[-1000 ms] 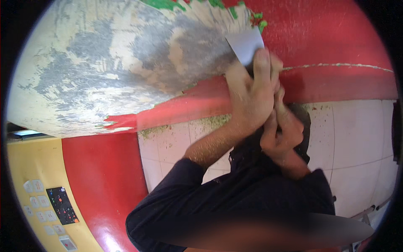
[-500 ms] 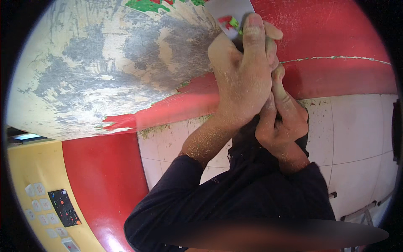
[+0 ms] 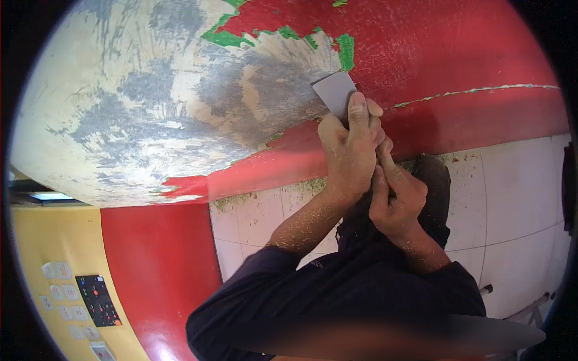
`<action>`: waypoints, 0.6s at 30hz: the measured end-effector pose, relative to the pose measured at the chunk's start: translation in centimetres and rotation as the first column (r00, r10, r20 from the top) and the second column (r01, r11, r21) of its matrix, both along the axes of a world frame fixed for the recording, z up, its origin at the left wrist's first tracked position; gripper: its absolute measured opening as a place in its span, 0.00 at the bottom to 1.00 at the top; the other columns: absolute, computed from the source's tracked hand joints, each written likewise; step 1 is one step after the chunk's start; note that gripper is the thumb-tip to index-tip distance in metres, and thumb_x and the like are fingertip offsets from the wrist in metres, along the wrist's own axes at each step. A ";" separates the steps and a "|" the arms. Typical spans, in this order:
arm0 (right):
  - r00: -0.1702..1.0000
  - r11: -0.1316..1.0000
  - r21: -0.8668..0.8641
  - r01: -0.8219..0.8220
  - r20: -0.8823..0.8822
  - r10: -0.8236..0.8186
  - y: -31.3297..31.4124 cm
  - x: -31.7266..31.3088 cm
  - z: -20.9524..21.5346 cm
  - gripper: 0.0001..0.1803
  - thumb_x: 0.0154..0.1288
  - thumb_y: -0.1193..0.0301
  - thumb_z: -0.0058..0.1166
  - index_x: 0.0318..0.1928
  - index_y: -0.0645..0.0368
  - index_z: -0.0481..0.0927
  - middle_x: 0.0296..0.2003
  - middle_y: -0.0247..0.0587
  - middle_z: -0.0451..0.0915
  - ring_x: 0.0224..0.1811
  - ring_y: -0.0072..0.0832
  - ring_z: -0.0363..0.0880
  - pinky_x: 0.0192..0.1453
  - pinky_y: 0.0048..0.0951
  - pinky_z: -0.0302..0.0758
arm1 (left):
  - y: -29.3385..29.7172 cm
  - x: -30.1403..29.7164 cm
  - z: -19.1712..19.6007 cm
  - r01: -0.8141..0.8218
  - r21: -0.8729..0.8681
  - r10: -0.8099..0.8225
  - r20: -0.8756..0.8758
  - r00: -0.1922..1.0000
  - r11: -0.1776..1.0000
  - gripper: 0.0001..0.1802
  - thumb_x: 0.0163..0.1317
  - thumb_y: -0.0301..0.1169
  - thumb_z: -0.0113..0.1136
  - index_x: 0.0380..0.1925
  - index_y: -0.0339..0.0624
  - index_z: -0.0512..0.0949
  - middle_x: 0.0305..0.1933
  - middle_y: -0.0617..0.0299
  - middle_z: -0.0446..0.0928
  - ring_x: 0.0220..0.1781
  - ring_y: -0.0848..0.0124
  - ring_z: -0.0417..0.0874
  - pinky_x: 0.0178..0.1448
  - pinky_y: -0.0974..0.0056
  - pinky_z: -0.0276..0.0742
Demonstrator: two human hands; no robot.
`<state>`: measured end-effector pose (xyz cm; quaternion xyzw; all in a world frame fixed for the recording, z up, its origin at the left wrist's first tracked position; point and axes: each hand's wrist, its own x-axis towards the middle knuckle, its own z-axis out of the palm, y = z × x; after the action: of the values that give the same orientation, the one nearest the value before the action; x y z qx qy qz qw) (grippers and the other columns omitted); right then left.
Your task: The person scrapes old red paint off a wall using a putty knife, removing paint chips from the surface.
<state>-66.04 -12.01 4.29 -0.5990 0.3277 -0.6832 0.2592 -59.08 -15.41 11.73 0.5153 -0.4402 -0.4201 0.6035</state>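
Scraper point(image 3: 335, 95) in firm grip of left hand point(image 3: 349, 150), blade point(image 3: 332, 89) just beyond, right hand's point(image 3: 401, 203) grip unclear.

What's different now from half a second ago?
The scraper blade has drawn back toward the body, the left hand and right hand moving with it. The red and green flakes seen on the blade no longer show there; a green paint strip now shows beyond it. No visible grasp or release: the left hand still grips the scraper, the right stays curled behind.
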 end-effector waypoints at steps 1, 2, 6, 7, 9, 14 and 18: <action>1.000 0.999 -0.039 0.008 0.012 -0.007 -0.6 0.2 0.0 0.20 0.54 0.84 0.55 0.50 0.73 0.76 0.21 0.48 0.76 0.20 0.31 0.77 0.25 0.27 0.73 | 0.2 0.2 -0.2 -0.048 0.050 0.050 -0.042 0.998 0.998 0.15 0.72 0.40 0.43 0.30 0.42 0.67 0.18 0.70 0.60 0.16 0.79 0.60 0.21 0.68 0.63; 1.000 0.999 -0.053 0.009 0.010 -0.008 -0.4 -0.2 0.2 0.20 0.54 0.84 0.55 0.50 0.73 0.76 0.21 0.48 0.76 0.20 0.31 0.77 0.25 0.27 0.73 | 0.6 -0.3 0.3 -0.054 0.070 0.058 -0.049 0.997 0.996 0.15 0.72 0.40 0.43 0.30 0.42 0.67 0.18 0.70 0.60 0.16 0.79 0.60 0.21 0.68 0.63; 0.996 0.992 -0.127 -0.002 0.083 0.013 -2.1 0.3 3.6 0.19 0.54 0.84 0.55 0.49 0.72 0.77 0.20 0.48 0.75 0.19 0.31 0.76 0.25 0.28 0.72 | -0.9 -0.5 4.0 -0.002 -0.132 -0.002 -0.031 1.000 0.991 0.17 0.71 0.42 0.45 0.30 0.41 0.67 0.18 0.69 0.59 0.16 0.79 0.59 0.20 0.66 0.64; 0.997 0.988 -0.157 0.013 0.075 -0.001 -1.8 0.4 2.7 0.18 0.55 0.84 0.55 0.49 0.72 0.77 0.20 0.47 0.74 0.17 0.30 0.73 0.22 0.27 0.70 | -0.1 -0.1 3.2 0.004 -0.088 -0.005 -0.011 1.000 0.996 0.16 0.71 0.41 0.45 0.30 0.41 0.67 0.18 0.69 0.59 0.16 0.79 0.60 0.21 0.67 0.64; 1.000 0.998 -0.056 -0.025 0.006 0.025 -0.4 0.3 1.1 0.18 0.57 0.85 0.52 0.50 0.75 0.76 0.31 0.55 0.77 0.30 0.35 0.78 0.33 0.27 0.74 | -0.3 0.6 1.9 0.013 -0.066 -0.012 0.012 1.000 0.998 0.16 0.71 0.41 0.45 0.30 0.41 0.67 0.19 0.69 0.60 0.17 0.78 0.60 0.22 0.67 0.64; 1.000 0.997 -0.070 -0.014 -0.003 0.014 -1.4 -0.2 4.4 0.18 0.59 0.85 0.48 0.51 0.77 0.74 0.44 0.63 0.79 0.46 0.40 0.83 0.47 0.27 0.77 | -2.0 -0.1 5.0 0.054 -0.203 -0.053 0.007 0.999 0.978 0.16 0.71 0.41 0.43 0.30 0.40 0.67 0.20 0.68 0.61 0.18 0.78 0.59 0.23 0.67 0.64; 0.995 1.000 0.007 0.003 -0.097 -0.002 0.1 0.1 3.0 0.18 0.60 0.85 0.47 0.52 0.76 0.74 0.44 0.63 0.79 0.45 0.38 0.83 0.46 0.27 0.76 | 0.1 0.6 1.7 -0.016 -0.028 0.013 -0.102 0.995 0.999 0.18 0.71 0.38 0.45 0.28 0.35 0.69 0.18 0.67 0.62 0.16 0.79 0.62 0.20 0.69 0.65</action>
<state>-65.96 -11.87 7.24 -0.6302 0.3429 -0.6524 0.2441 -58.47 -15.35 13.42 0.4877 -0.4112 -0.4350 0.6355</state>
